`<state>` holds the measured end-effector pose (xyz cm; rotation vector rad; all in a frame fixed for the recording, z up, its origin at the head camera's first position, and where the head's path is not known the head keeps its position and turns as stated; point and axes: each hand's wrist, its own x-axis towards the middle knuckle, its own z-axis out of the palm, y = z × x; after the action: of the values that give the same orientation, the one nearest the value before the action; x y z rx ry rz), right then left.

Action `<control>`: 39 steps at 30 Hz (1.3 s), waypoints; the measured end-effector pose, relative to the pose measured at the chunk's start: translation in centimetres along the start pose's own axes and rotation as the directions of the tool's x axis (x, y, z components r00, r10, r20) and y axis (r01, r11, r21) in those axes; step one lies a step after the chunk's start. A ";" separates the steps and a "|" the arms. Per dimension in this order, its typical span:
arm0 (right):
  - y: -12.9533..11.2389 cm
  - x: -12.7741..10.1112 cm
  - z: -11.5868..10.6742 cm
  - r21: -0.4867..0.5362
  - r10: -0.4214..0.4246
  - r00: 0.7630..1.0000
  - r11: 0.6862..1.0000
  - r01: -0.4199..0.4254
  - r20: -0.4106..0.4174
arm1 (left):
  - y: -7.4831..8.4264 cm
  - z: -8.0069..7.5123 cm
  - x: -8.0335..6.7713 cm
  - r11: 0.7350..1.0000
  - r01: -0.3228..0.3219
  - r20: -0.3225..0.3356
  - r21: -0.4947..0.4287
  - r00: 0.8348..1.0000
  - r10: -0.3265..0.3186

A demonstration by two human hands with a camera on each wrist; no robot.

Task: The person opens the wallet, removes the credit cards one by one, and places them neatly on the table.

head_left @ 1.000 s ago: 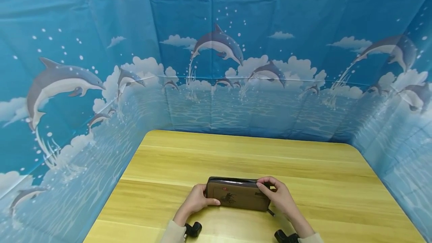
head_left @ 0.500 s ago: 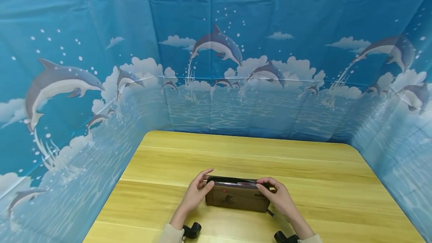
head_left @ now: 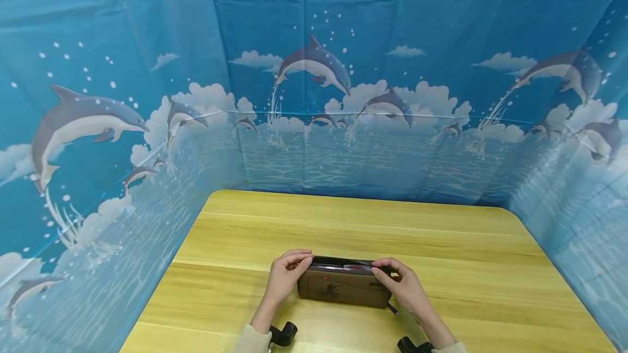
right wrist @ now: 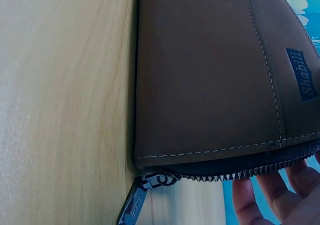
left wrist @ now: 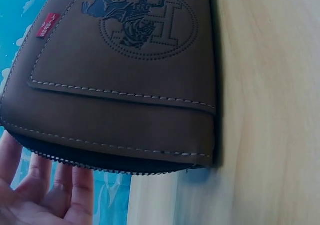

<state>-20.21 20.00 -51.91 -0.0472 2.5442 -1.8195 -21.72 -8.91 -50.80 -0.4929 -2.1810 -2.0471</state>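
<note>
A brown zip-around wallet (head_left: 343, 290) stands on its long edge on the table, its zipper undone along the top so that the mouth gapes a little. My left hand (head_left: 284, 278) holds the top left corner, thumb on the near rim and fingers towards the far side. At the top right corner my right hand (head_left: 404, 286) pinches the rim between thumb and fingers. The front carries a stamped horse emblem (left wrist: 135, 25) and a small red tag (left wrist: 48, 26). The zipper pull (right wrist: 132, 202) hangs at the lower right corner. What lies inside is mostly hidden.
The wood-grain table (head_left: 275, 217) has rounded far corners. Blue sheeting printed with dolphins (head_left: 316, 67) closes off the back and both sides. Black wrist devices (head_left: 283, 334) sit by both forearms.
My left hand has risen from the wallet's lower left side to its top corner and now holds the rim. The mouth has parted wider. The right hand stays at its corner.
</note>
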 end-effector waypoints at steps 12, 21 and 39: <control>0.2 -0.2 -0.2 0.038 0.005 1.000 0.999 -0.006 0.030 | 0.0 -0.8 -0.2 0.998 0.063 0.115 -0.026 0.992 -0.059; 0.3 -0.6 -0.2 0.013 0.006 0.999 1.000 -0.006 0.042 | 0.1 -1.3 -0.6 0.997 0.082 0.184 0.013 0.979 -0.083; 0.6 -1.8 -0.4 0.045 0.041 0.995 0.998 -0.045 0.089 | -1.4 -1.8 -1.5 0.995 0.096 0.259 0.016 0.961 -0.097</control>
<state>-18.40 20.69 -52.39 -0.0695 2.4241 -1.8185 -20.96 -10.99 -52.47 -0.7047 -2.3977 -2.1342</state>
